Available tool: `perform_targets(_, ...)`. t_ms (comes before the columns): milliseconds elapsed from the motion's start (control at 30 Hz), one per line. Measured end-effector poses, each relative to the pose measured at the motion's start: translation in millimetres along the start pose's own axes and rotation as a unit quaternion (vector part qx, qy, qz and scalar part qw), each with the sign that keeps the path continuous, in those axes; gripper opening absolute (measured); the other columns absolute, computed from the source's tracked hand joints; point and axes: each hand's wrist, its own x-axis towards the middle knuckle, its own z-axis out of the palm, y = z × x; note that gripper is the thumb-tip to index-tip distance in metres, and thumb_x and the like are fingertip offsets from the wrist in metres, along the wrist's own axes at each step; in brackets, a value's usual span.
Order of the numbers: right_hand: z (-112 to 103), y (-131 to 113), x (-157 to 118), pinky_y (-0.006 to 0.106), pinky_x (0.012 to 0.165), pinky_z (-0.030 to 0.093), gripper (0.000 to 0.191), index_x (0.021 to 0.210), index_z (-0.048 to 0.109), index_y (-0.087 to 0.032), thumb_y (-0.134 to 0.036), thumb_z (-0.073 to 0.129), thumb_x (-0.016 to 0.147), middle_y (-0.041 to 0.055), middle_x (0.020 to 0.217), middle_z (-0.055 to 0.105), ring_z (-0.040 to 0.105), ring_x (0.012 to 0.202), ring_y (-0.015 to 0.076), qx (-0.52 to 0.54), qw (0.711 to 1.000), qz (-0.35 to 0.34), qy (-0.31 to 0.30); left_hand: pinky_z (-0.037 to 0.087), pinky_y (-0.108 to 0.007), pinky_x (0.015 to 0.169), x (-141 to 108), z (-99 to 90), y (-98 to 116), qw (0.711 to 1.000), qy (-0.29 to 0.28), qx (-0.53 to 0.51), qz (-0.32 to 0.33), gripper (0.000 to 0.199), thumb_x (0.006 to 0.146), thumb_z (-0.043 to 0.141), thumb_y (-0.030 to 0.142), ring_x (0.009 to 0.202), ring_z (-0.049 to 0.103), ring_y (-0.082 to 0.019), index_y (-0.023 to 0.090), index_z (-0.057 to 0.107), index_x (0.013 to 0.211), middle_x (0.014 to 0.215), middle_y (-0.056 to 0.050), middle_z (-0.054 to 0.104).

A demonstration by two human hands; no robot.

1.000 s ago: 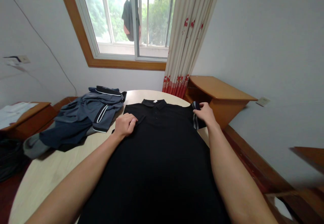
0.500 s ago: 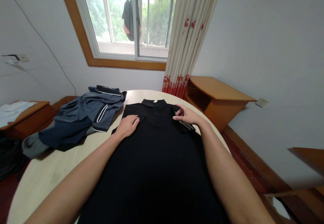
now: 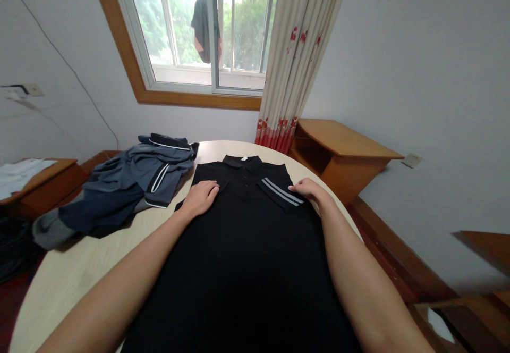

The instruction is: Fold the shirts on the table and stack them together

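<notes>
A black polo shirt (image 3: 243,225) lies spread front side up, its collar (image 3: 242,162) at the far end. My left hand (image 3: 202,196) rests flat on the shirt's left side, by the sleeve folded inward there, fingers stretched out. On the other side, the sleeve with two grey stripes (image 3: 281,192) is folded in across the chest. My right hand (image 3: 309,189) pinches the outer edge of that sleeve between thumb and fingers. The lower part of the shirt runs into darkness near my body.
A pile of grey and navy clothes (image 3: 131,183) lies on the left of the round table (image 3: 79,268). Behind the table are a window and a curtain (image 3: 298,60). A wooden cabinet (image 3: 346,143) stands at the right, close to the table's edge.
My right hand has moved outward from the chest to the sleeve's outer edge. The striped sleeve, bunched before, now lies flat with both stripes showing. My left hand has stayed in place.
</notes>
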Motion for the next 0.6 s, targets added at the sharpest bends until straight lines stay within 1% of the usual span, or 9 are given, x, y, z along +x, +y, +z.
perform_targets(67,-3.4,1.3,1.2,0.028,0.059,0.048,0.027,0.079,0.071,-0.011,-0.037,0.066,0.087,0.0079,0.07,0.069,0.064,0.063,0.0185,-0.001,0.999,0.02,-0.039,0.044,-0.045,0.109,0.1,-0.5,0.7,1.0,0.0,-0.001,-0.003,0.046,0.101,0.033,0.042,0.126,0.058,-0.026,0.019,0.071,0.114,0.131,-0.01,0.068)
perform_targets(100,-4.8,1.7,1.7,0.027,0.061,0.049,0.027,0.082,0.071,-0.012,-0.037,0.065,0.089,0.008,0.073,0.071,0.065,0.066,0.0185,0.0,0.999,0.022,-0.044,0.044,-0.045,0.109,0.1,-0.8,1.1,1.0,-0.001,-0.002,-0.004,0.046,0.101,0.033,0.042,0.126,0.058,-0.026,0.019,0.071,0.114,0.131,-0.01,0.068)
perform_targets(167,-6.3,2.5,2.3,0.027,0.067,0.05,0.024,0.084,0.072,-0.014,-0.036,0.064,0.089,0.0082,0.081,0.073,0.068,0.076,0.02,-0.014,0.999,0.013,-0.027,0.043,-0.045,0.109,0.0,-1.6,1.8,1.0,-0.003,-0.004,-0.004,0.046,0.101,0.034,0.043,0.126,0.058,-0.026,0.019,0.071,0.114,0.132,-0.01,0.067)
perform_targets(233,-5.4,1.9,1.2,0.029,0.074,0.052,0.021,0.088,0.073,-0.016,-0.036,0.066,0.087,0.0098,0.09,0.074,0.07,0.088,0.0233,-0.058,0.998,0.016,-0.008,0.043,-0.046,0.109,-0.1,-2.5,2.5,1.0,-0.006,-0.006,-0.002,0.046,0.1,0.035,0.042,0.126,0.058,-0.027,0.018,0.071,0.115,0.132,-0.011,0.067)
perform_targets(333,0.6,-5.0,-5.1,0.037,0.085,0.053,0.029,0.108,0.071,-0.016,-0.034,0.065,0.086,0.0168,0.113,0.072,0.067,0.107,0.0308,-0.136,0.988,0.041,0.057,0.043,-0.047,0.109,-0.3,-3.5,3.7,1.0,-0.007,-0.006,-0.002,0.045,0.1,0.036,0.042,0.126,0.058,-0.027,0.018,0.071,0.115,0.131,-0.011,0.067)
perform_targets(400,8.9,-14.0,-10.6,0.042,0.093,0.051,0.04,0.125,0.064,-0.014,-0.031,0.061,0.088,0.0208,0.128,0.065,0.062,0.118,0.0338,-0.172,0.979,0.006,0.111,0.044,-0.047,0.109,-0.5,-3.9,4.6,1.0,-0.006,-0.003,-0.003,0.044,0.1,0.037,0.042,0.126,0.058,-0.027,0.018,0.071,0.114,0.131,-0.011,0.068)
perform_targets(467,20.6,-23.4,-14.2,0.045,0.104,0.044,0.049,0.138,0.054,-0.014,-0.031,0.056,0.092,0.0215,0.14,0.057,0.054,0.129,0.0336,-0.19,0.969,-0.078,0.138,0.044,-0.047,0.109,-0.7,-3.9,5.0,1.0,-0.005,0.0,-0.001,0.043,0.1,0.038,0.041,0.126,0.058,-0.027,0.019,0.071,0.114,0.131,-0.011,0.068)
perform_targets(533,33.6,-29.5,-14.1,0.049,0.114,0.033,0.053,0.147,0.046,-0.015,-0.037,0.048,0.098,0.019,0.152,0.047,0.042,0.141,0.0317,-0.192,0.963,-0.147,0.123,0.044,-0.047,0.109,-0.9,-3.5,4.8,1.0,-0.002,0.001,0.001,0.041,0.099,0.039,0.041,0.125,0.058,-0.027,0.019,0.071,0.114,0.13,-0.011,0.068)
perform_targets(600,44.0,-30.7,-9.6,0.053,0.119,0.023,0.057,0.153,0.038,-0.016,-0.044,0.035,0.103,0.0155,0.162,0.034,0.029,0.149,0.03,-0.185,0.967,-0.154,0.079,0.044,-0.047,0.109,-1.0,-2.8,4.0,1.0,0.003,-0.001,0.001,0.04,0.099,0.04,0.041,0.125,0.059,-0.027,0.02,0.071,0.113,0.13,-0.01,0.068)
